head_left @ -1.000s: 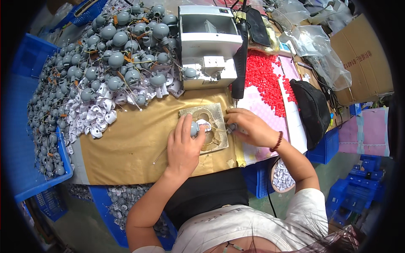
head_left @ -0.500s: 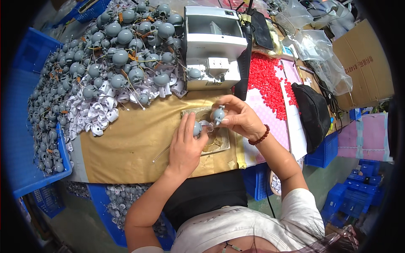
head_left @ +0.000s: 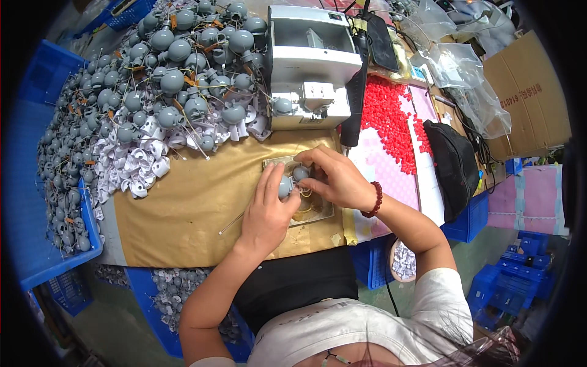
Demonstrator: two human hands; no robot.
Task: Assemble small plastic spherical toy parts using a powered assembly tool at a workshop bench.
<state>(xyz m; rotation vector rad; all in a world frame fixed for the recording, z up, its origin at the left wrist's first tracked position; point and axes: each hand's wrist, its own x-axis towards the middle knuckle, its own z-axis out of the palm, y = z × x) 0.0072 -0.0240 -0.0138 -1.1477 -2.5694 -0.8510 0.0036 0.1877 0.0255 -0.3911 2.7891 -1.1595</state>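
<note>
The right hand [head_left: 345, 183] has come down to the block, and its grey ball [head_left: 301, 173] is now near the other one.
Half a second ago this ball was lifted above the flat block [head_left: 321, 214]; now it is low over the upper hollow, and its grip is narrow, with the thumb and fingers around the ball. The left hand [head_left: 264, 217] stays in its place, its grip closed about the second ball [head_left: 284, 187] at the left side of the block, on the gold-covered table [head_left: 183, 220]. I judge that the work has passed from carrying to placing the parts together. Whether the two parts are touching, I cannot tell, because the fingers cover the place.
</note>
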